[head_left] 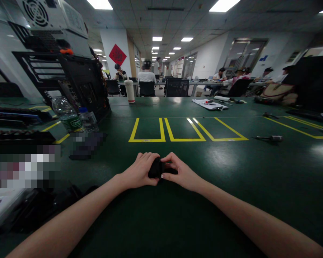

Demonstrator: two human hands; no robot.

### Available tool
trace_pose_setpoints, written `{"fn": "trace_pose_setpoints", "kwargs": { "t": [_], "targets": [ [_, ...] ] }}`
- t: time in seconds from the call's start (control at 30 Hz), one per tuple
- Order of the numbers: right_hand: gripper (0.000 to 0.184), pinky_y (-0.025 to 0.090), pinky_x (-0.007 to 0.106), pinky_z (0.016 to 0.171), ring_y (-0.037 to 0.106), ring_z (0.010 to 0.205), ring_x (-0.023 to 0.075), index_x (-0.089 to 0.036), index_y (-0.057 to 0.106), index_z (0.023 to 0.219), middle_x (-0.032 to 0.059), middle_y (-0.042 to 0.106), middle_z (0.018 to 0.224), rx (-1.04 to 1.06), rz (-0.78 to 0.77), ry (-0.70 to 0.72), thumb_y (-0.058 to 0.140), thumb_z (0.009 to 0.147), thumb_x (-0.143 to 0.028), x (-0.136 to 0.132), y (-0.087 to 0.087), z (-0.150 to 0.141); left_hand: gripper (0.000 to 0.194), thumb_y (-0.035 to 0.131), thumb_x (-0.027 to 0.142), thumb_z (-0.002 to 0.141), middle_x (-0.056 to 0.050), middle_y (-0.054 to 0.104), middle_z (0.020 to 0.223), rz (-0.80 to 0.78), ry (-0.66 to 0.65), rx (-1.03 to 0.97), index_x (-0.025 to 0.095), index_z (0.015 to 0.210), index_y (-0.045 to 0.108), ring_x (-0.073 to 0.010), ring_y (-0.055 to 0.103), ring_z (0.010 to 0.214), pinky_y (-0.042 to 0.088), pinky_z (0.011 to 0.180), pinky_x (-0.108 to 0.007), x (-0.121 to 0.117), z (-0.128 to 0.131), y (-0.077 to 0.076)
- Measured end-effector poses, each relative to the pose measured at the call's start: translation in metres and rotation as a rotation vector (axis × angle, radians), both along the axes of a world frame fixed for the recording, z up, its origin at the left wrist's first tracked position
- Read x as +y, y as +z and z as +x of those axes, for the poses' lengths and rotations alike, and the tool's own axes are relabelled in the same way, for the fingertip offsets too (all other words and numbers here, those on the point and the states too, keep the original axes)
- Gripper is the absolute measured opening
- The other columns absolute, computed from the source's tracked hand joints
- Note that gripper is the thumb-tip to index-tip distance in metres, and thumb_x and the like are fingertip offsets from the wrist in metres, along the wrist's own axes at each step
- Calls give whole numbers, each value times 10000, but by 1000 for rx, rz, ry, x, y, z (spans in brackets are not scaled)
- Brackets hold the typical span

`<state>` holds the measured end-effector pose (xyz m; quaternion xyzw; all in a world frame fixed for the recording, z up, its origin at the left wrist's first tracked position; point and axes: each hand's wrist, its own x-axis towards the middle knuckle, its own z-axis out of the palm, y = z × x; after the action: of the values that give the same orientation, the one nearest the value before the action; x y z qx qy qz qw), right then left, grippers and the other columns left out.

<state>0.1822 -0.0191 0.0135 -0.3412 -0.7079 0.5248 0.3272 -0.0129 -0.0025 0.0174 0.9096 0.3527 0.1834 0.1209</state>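
A small, dark black object (154, 169) is held just above or on the green table (167, 222) in front of me; its kind is too dark to make out. My left hand (140, 170) wraps round its left side, fingers over the top and thumb below. At its right edge, the thumb and bent fingers of my right hand (183, 174) grip it. Part of the object is hidden behind the fingers.
Yellow tape outlines (146, 140) lie beyond my hands. A screwdriver (270, 138) and a clipboard (210, 104) are to the right. On the left stand plastic bottles (67, 113), a black computer case (83, 82) and a white cup (129, 91). People sit farther back.
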Motion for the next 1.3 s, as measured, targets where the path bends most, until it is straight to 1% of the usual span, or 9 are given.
{"fn": "trace_pose_setpoints", "kwargs": {
  "t": [0.2,0.33,0.5,0.7,0.9,1.0,1.1,1.23,1.3],
  "targets": [
    [197,456,357,853,532,978,160,-217,446,978,7,497,1002,37,1,-46,526,798,-218,3,-8,-2,557,633,334,666,-60,510,1027,-5,2,-6,199,1128,352,-229,489,908,333,790,-351,0,1,0],
    [254,435,381,883,525,995,169,-210,437,1031,28,498,1052,4,-15,-37,530,794,-217,3,-5,-2,536,634,335,664,-60,509,1029,-15,3,-8,201,1111,369,-232,489,910,332,788,-352,0,1,0],
    [331,435,377,885,499,1054,188,-216,431,1012,21,473,1092,-11,-2,9,605,732,-189,-1,1,1,578,645,333,652,-65,502,1043,-6,-5,-12,197,1132,354,-232,482,921,331,790,-352,0,0,0],
    [194,458,359,839,541,974,169,-218,445,970,11,507,1002,31,-8,-44,528,796,-234,1,-6,-3,552,639,335,653,-68,514,1027,2,12,-6,192,1114,371,-240,490,910,328,786,-358,1,0,-1],
    [251,432,391,879,529,998,182,-209,449,1015,28,517,1040,-22,-27,-50,543,784,-232,3,-5,-2,541,634,338,663,-70,504,1057,-21,0,-10,200,1118,377,-243,483,929,333,800,-364,-1,0,3],
    [298,432,385,882,513,1035,188,-220,437,1010,21,501,1076,-22,-22,-15,585,752,-210,1,-2,0,540,625,332,673,-71,506,1042,-38,-10,4,197,1130,371,-239,482,920,343,797,-364,-3,-1,8],
    [349,429,377,891,496,1060,191,-226,425,1008,15,483,1086,-12,0,-19,620,721,-189,-1,-1,-1,543,621,329,680,-72,500,1054,-49,-21,1,198,1140,363,-237,480,929,347,798,-362,-4,-1,9],
    [203,462,370,839,529,998,184,-217,443,966,19,502,1024,5,-19,-42,537,791,-257,-1,-2,-3,564,637,330,662,-71,506,1035,-23,-5,-16,195,1137,364,-241,481,916,343,795,-371,-2,-1,4],
    [180,459,369,842,532,981,180,-217,447,968,19,507,1016,-11,-11,-67,513,807,-264,0,-2,-4,563,639,331,663,-68,506,1042,-23,-9,-28,196,1136,365,-237,480,920,339,800,-368,-1,-1,2]
  ]
}}
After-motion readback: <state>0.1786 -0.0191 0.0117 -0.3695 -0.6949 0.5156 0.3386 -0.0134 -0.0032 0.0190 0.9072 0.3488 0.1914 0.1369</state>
